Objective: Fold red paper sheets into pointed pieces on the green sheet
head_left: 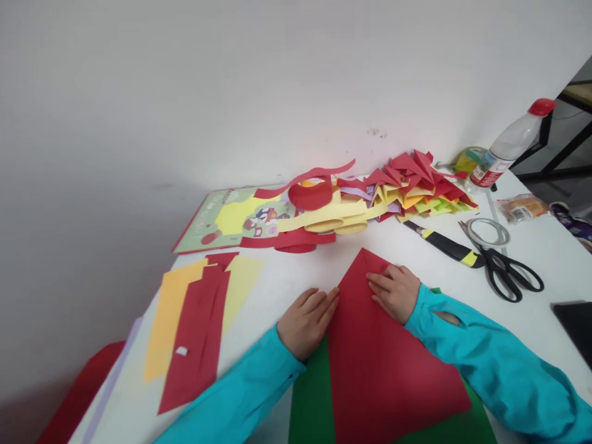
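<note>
A folded red sheet of paper [379, 370] lies in front of me, its corner pointing away, on top of a green sheet [309, 401]. My left hand [308, 322] is at the red paper's left edge, fingers together and bent, their tips on the edge; its thumb is hidden. On the upper right of the same paper rests my right hand [395, 293], fingers stretched out and slightly apart near a crease below the corner. Turquoise sleeves cover both forearms.
Left are cut red strips [198, 327] and orange paper [169, 314]. Behind lie a green picture book [217, 216], paper strips [319, 219] and folded paper pieces [416, 182]. Right are a utility knife [448, 246], scissors [506, 274], tape roll [488, 232], bottle [504, 154] and wrapped snack [522, 208].
</note>
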A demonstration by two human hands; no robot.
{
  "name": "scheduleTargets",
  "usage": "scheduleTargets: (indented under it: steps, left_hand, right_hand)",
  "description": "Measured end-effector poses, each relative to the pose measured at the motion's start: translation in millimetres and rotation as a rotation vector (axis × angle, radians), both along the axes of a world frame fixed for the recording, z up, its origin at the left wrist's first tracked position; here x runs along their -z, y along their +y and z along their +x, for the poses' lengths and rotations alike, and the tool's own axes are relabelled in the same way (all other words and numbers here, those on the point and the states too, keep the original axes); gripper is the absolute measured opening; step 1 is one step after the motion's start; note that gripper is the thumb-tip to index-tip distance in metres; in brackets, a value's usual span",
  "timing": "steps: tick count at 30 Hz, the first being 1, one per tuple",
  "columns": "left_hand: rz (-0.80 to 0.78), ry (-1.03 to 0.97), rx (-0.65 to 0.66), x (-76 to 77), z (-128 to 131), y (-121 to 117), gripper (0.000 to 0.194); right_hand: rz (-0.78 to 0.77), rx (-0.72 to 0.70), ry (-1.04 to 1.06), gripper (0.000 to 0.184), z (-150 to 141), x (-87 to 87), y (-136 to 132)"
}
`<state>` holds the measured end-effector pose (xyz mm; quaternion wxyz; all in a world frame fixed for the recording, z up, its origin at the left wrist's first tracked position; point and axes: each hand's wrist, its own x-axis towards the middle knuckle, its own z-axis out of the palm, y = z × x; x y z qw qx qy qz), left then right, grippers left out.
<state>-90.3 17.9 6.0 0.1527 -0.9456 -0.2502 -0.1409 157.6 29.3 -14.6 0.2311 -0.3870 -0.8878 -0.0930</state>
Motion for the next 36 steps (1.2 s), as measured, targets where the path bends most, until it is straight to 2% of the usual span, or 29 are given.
scheduleTargets:
  steps: [7,11,15,21,25,29,32,36]
  left_hand:
    - [0.014,-0.013,0.018,0.7,-2.5,17.2,0.031]
    - [0.012,-0.029,0.020,-0.4,-2.7,12.6,0.032]
    - [0.014,-0.061,-0.020,-0.5,-9.8,-3.0,0.032]
    - [-0.108,-0.103,-0.064,2.2,-22.7,-15.3,0.035]
    - [-0.146,-0.147,-0.063,-0.9,-28.4,-15.0,0.032]
    - [-0.154,-0.214,-0.040,-11.6,-31.8,-3.4,0.028]
    - [-0.128,-0.146,-0.057,-16.4,-22.9,10.2,0.028]
    - [-0.100,-0.058,-0.112,-10.2,11.7,27.3,0.028]
  right_hand:
    - [-0.022,0.111,-0.081,0.022,-7.9,-10.6,-10.7]
    - [-0.034,0.167,-0.109,0.023,-11.8,-8.8,-13.7]
    - [-0.056,0.158,-0.125,0.024,-11.0,-9.7,-13.4]
    - [-0.063,0.136,-0.098,0.024,-8.6,-11.0,-13.0]
    - [-0.070,0.126,-0.080,0.023,-8.5,-8.1,-12.7]
    - [-0.038,0.125,-0.059,0.022,-9.2,-6.7,-12.3]
    - [-0.031,0.127,-0.067,0.021,-9.4,-7.3,-12.1]
    - [-0.042,0.128,-0.092,0.021,-9.9,-7.9,-12.4]
